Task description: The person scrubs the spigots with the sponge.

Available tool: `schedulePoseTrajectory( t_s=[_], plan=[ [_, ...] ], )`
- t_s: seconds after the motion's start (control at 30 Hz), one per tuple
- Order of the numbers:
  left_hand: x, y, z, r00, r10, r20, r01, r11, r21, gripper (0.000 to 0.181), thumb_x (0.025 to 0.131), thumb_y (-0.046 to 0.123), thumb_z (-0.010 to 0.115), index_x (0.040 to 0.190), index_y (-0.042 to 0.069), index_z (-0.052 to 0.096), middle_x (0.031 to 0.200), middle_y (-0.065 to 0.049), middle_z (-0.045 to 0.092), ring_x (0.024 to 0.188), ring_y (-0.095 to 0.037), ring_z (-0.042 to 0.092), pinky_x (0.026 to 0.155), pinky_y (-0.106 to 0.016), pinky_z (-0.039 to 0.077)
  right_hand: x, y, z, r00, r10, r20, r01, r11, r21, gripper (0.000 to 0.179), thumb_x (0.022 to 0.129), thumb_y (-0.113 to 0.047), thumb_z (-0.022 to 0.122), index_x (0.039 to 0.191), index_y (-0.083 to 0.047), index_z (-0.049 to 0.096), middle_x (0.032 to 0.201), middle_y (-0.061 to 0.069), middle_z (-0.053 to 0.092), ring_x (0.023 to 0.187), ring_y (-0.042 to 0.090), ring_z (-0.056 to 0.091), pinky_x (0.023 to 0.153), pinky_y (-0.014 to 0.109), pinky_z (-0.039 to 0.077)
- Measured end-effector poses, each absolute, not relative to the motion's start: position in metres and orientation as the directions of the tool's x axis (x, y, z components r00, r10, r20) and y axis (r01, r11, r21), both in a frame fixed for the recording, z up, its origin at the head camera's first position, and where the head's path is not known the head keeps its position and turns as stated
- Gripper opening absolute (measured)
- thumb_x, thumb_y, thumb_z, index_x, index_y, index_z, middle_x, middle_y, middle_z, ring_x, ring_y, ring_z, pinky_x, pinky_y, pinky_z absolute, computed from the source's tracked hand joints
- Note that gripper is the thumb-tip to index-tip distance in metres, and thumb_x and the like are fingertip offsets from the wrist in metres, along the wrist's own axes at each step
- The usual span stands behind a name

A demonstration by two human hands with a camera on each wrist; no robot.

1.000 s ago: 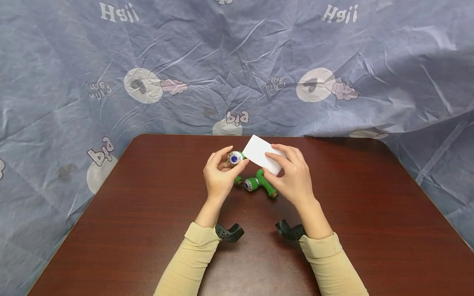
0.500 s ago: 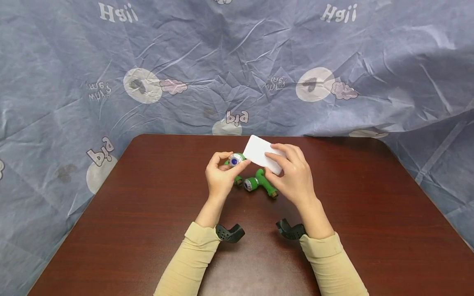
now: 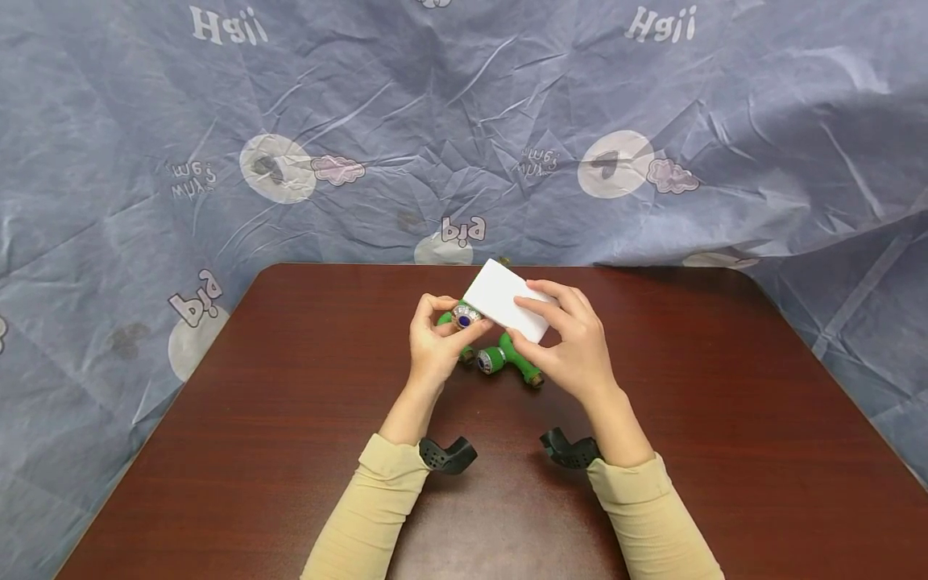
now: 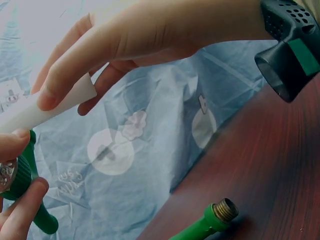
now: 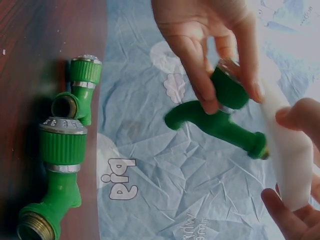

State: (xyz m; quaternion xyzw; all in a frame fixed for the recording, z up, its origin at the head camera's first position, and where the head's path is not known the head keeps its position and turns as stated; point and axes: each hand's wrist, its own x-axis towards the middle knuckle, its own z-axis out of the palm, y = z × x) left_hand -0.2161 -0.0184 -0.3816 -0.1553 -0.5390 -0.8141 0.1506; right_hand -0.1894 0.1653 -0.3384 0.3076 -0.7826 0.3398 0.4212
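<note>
My left hand (image 3: 432,345) pinches the knob of a green water tap (image 5: 227,90) with a silvery rim and blue centre. The tap is off the table; in the right wrist view its spout and brass-tipped end stick out. A white sponge block (image 3: 502,296) is held in my right hand (image 3: 577,345), thumb on one side and fingers on the other. One edge of the block is against or very close to the tap's knob; the head view does not settle which. Most of the held tap is hidden behind the sponge in the head view.
Two more green taps lie on the brown table (image 3: 290,419) below the hands: one tap (image 3: 518,362) in the middle, another tap (image 3: 467,355) partly behind my left hand. A patterned blue-grey cloth (image 3: 406,105) hangs behind the table. Black wrist mounts (image 3: 448,456) sit at both cuffs.
My left hand has shifted slightly right and turned the tap, so its knob face tilts downward. The sponge has moved a little left and now overlaps the knob's upper edge.
</note>
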Motion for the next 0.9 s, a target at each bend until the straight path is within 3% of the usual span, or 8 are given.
schedulePoseTrajectory(
  t_s=[0.2, 0.5, 0.77, 0.9],
  plan=[
    [-0.2063, -0.0203, -0.3661, -0.890, -0.051, 0.452, 0.433, -0.398, 0.809, 0.045, 0.064, -0.026, 0.069, 0.097, -0.015, 0.041, 0.104, -0.009, 0.050, 0.072, -0.018, 0.065, 0.068, -0.031, 0.057, -0.1893, 0.1644, -0.3373, -0.419, -0.234, 0.877, -0.799, 0.553, -0.235, 0.033, 0.068, -0.010, 0.078, 0.100, -0.006, 0.073, 0.115, 0.012, 0.062, 0.103, 0.031, 0.054, 0.081, 0.036, 0.044],
    [-0.2049, -0.0176, -0.3648, -0.897, -0.052, 0.438, 0.427, -0.348, 0.835, 0.044, 0.065, -0.019, 0.074, 0.098, -0.011, 0.046, 0.101, -0.006, 0.049, 0.067, -0.015, 0.065, 0.065, -0.027, 0.056, -0.1863, 0.1604, -0.3348, -0.332, -0.213, 0.919, -0.718, 0.689, -0.100, 0.027, 0.073, -0.009, 0.072, 0.099, -0.003, 0.072, 0.115, 0.012, 0.063, 0.102, 0.035, 0.052, 0.082, 0.041, 0.046],
    [-0.2041, -0.0197, -0.3624, -0.885, -0.096, 0.455, 0.458, -0.356, 0.815, 0.043, 0.067, -0.017, 0.074, 0.097, -0.012, 0.045, 0.100, -0.007, 0.050, 0.068, -0.020, 0.065, 0.066, -0.031, 0.057, -0.1875, 0.1601, -0.3346, -0.302, -0.208, 0.930, -0.779, 0.616, -0.116, 0.029, 0.071, -0.010, 0.073, 0.099, -0.003, 0.072, 0.113, 0.013, 0.063, 0.101, 0.035, 0.054, 0.083, 0.039, 0.045],
    [-0.2053, -0.0223, -0.3632, -0.873, -0.110, 0.474, 0.481, -0.353, 0.803, 0.040, 0.067, -0.010, 0.077, 0.095, -0.007, 0.049, 0.100, -0.008, 0.052, 0.067, -0.019, 0.066, 0.065, -0.032, 0.057, -0.1882, 0.1626, -0.3345, -0.309, -0.212, 0.927, -0.763, 0.637, -0.109, 0.029, 0.071, -0.009, 0.073, 0.099, -0.003, 0.072, 0.113, 0.013, 0.063, 0.102, 0.034, 0.054, 0.083, 0.039, 0.046]
  ],
)
